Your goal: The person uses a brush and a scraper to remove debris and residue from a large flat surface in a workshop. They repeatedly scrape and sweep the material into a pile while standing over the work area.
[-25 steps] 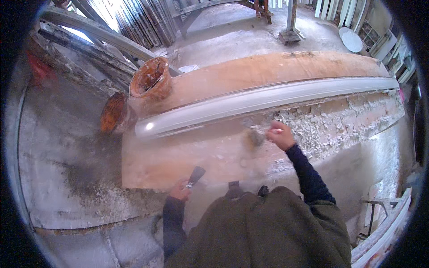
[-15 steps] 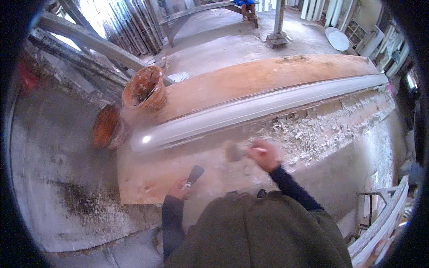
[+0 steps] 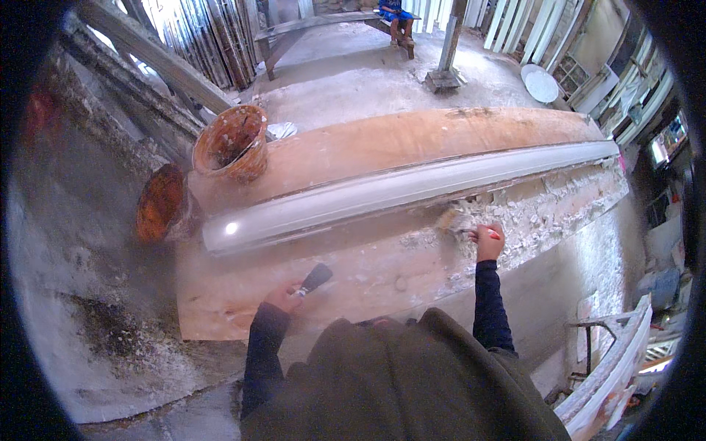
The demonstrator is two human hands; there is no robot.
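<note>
My right hand (image 3: 488, 241) is closed round the reddish handle of a paintbrush (image 3: 450, 220). Its bristles point left, close by the long white moulding (image 3: 412, 181) and among white plaster scraps (image 3: 526, 234). Lower left, my left hand (image 3: 282, 298) grips a scraper (image 3: 315, 278) with a dark, flat blade tilted up and to the right. The blade hovers over or rests on the wooden board (image 3: 220, 298); I cannot tell which. The moulding lies lengthwise along the board, glossy at its left end.
An orange, plaster-crusted bucket (image 3: 234, 143) stands at the board's far left corner, with another orange container (image 3: 162, 202) beside it. A post (image 3: 445, 62) rises from the floor beyond. Further back, a person (image 3: 399, 18) sits on a bench (image 3: 323, 23). White mouldings (image 3: 603, 382) lie lower right.
My right hand has moved the paintbrush to the right and away from me, up to the plaster scraps. The left hand still holds the scraper. The whole view has shifted slightly.
</note>
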